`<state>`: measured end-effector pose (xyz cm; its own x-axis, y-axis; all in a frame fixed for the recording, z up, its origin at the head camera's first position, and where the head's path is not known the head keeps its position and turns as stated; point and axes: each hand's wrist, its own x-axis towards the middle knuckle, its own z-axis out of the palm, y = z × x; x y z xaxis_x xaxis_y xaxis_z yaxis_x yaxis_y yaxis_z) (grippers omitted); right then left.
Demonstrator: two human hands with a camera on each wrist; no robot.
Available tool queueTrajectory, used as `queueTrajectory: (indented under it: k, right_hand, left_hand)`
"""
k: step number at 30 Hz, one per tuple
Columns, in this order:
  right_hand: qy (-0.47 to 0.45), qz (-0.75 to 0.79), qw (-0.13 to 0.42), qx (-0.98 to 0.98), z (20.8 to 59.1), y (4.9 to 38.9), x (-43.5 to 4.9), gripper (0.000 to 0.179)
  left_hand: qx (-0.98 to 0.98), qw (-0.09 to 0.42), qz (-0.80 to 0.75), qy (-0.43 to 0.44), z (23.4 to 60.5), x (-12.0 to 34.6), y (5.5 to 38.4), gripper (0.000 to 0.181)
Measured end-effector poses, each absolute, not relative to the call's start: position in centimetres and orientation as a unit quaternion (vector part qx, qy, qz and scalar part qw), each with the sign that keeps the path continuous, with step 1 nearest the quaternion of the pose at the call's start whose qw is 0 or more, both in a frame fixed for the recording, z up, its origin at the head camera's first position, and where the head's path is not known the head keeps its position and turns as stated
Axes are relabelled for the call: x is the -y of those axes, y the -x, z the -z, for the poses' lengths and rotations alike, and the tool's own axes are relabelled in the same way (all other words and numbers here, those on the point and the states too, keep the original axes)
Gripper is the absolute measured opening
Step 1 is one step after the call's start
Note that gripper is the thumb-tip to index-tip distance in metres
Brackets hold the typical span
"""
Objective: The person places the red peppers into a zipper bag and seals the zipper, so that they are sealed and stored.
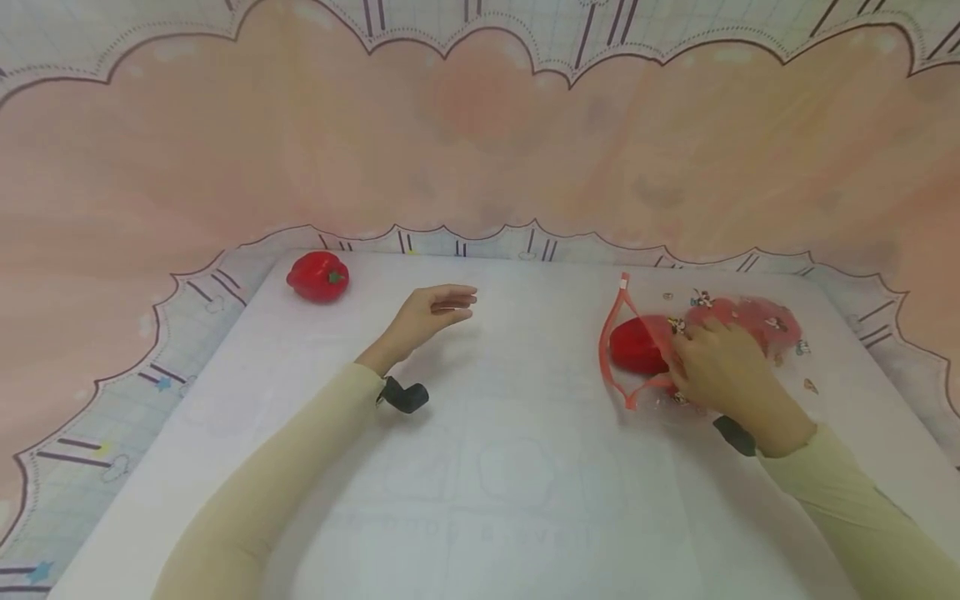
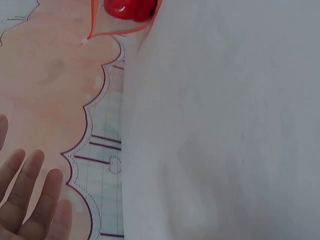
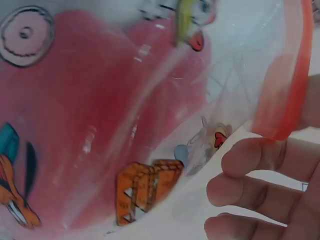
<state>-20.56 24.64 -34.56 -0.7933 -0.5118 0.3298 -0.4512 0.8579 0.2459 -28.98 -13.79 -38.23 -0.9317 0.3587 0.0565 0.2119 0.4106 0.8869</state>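
A clear zip bag (image 1: 807,350) with cartoon prints and a red zip edge (image 1: 602,354) lies at the right of the table, its mouth spread wide toward the left. Just inside the mouth sits a red bell pepper (image 1: 636,345); more red shapes (image 1: 776,321) show through the plastic deeper in. My right hand (image 1: 720,371) pinches the bag's edge by the mouth, and the right wrist view has the fingertips (image 3: 245,157) at the red zip strip. My left hand (image 1: 423,321) hovers over the middle of the table, fingers extended and holding nothing.
Another red bell pepper (image 1: 318,277) stands at the back left of the white table (image 1: 465,467). Behind and around the table hangs a peach cloth (image 1: 420,142) with a scalloped print. Dark straps (image 1: 405,395) are on both wrists.
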Motion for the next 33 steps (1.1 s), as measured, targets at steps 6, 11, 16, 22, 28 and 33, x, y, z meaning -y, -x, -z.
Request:
queueTrajectory:
  k: [6, 11, 16, 22, 28, 33]
  right_hand:
    - [-0.268, 0.072, 0.161, 0.947, 35.0, 20.4, -24.9, 0.020]
    - [-0.328, 0.062, 0.227, 0.915, 35.8, 20.5, -25.6, 0.025]
    - [-0.380, 0.041, 0.280, 0.881, 35.9, 20.6, -26.5, 0.032]
    - [-0.421, 0.029, 0.365, 0.830, 35.4, 21.1, -27.0, 0.020]
    - [-0.430, 0.034, 0.420, 0.799, 34.3, 21.5, -27.1, 0.040]
    - [-0.436, 0.026, 0.422, 0.795, 33.9, 21.5, -27.0, 0.042]
  left_hand:
    - [-0.848, 0.067, -0.504, -0.148, 37.9, 16.3, 28.7, 0.042]
    - [-0.864, 0.049, -0.487, -0.117, 37.5, 18.7, 28.5, 0.044]
    - [-0.878, 0.017, -0.471, -0.084, 37.3, 21.1, 28.5, 0.045]
    - [-0.882, -0.013, -0.468, -0.050, 37.0, 23.7, 28.4, 0.047]
    - [-0.890, -0.071, -0.449, -0.023, 37.0, 25.8, 28.4, 0.047]
    - [-0.898, -0.136, -0.419, 0.006, 37.1, 27.5, 28.7, 0.044]
